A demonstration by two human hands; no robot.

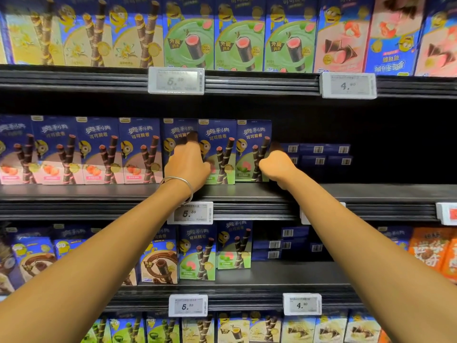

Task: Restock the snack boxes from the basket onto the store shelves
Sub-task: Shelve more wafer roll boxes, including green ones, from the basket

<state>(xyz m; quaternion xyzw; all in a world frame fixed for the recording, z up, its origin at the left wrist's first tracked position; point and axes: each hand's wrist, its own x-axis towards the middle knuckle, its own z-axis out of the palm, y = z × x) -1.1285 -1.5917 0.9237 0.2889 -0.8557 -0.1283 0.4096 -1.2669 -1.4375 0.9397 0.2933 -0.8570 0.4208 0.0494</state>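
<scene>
Blue-and-green snack boxes printed with wafer sticks are being gripped on the shelf, the left hand curled at nine o'clock, the right hand at three; "5.39" is being shown on the price label below.

Right hand partly behind snack box
</scene>
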